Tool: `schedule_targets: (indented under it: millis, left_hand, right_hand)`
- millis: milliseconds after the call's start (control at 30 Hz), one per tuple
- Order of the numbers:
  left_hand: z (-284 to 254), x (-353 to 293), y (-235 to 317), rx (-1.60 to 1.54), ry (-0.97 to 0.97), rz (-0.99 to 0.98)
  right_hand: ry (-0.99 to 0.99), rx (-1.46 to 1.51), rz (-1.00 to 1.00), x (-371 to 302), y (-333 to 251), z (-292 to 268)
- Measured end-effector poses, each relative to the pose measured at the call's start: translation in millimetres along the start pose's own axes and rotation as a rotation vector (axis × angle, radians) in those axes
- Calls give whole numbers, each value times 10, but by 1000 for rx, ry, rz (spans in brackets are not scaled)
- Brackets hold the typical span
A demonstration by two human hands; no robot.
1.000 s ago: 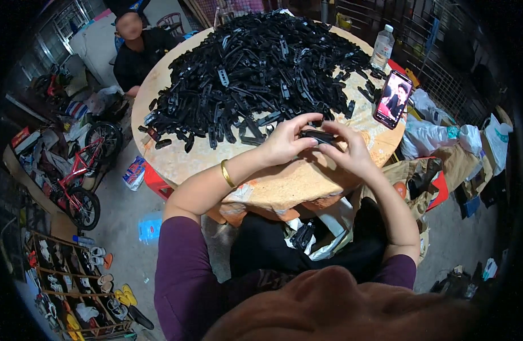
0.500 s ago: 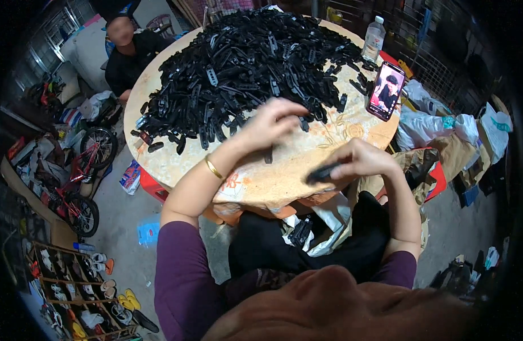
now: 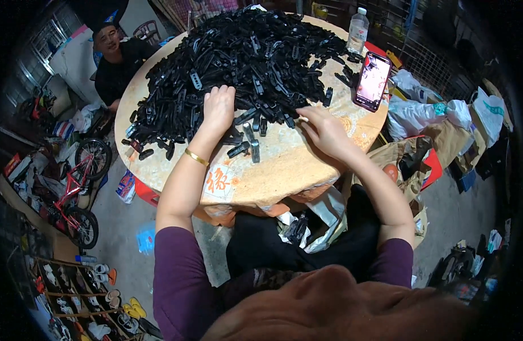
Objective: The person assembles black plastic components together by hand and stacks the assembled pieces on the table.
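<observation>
A person's left hand [image 3: 218, 108] rests palm-down on the near edge of a heap of black plastic parts [image 3: 239, 62], fingers spread into the pile; whether it grips a piece cannot be told. The right hand [image 3: 324, 129] lies just right of the heap's near edge, fingers loosely curled over the bare tabletop with the fingertips at the outermost parts, no piece visibly held. A gold bangle [image 3: 197, 157] circles the left wrist, and purple sleeves [image 3: 179, 278] cover both upper arms.

The heap fills most of a round wooden table [image 3: 273, 170], piled highest toward its far side. A few loose parts [image 3: 247, 145] lie apart from the heap on its near side, between the two hands. Right of the heap, a phone [image 3: 373, 81] with a lit screen stands propped near the table's edge, and a clear plastic bottle [image 3: 358, 31] stands at the heap's far right.

Beyond the heap on its left, another person [image 3: 116, 62] in dark clothing sits at the table's far rim. Further left of the heap, down on the floor, stands a red bicycle [image 3: 74, 193]. Right of the heap, past the phone, bags [image 3: 437, 116] are piled off the table's edge.
</observation>
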State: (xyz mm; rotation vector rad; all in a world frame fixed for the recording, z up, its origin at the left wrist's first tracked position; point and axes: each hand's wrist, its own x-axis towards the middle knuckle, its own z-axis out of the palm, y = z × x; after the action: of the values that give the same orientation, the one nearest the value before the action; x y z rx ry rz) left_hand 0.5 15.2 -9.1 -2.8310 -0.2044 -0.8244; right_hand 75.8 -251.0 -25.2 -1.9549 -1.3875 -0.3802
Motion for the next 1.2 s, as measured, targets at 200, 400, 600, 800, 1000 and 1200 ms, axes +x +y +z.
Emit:
schedule_targets:
  millis: [200, 400, 600, 800, 1000, 1200]
  left_hand:
    - [-73, 12, 17, -194, -37, 149]
    - [-123, 42, 125, -465, 274, 81]
    - [-298, 3, 412, -1384, -43, -444]
    - [-291, -161, 702, -1747, -539, -596]
    - [-322, -176, 726, -1918, -685, -650]
    - [-319, -182, 737, -2146, -753, -671]
  right_hand:
    - [80, -163, -106, 217, 121, 219]
    - [74, -149, -59, 202, 169, 222]
    - [121, -22, -76, 118, 89, 124]
    - [179, 266, 172, -59, -55, -13]
    - [289, 385, 110, -34, -169, -29]
    - [258, 161, -55, -43, -155, 12]
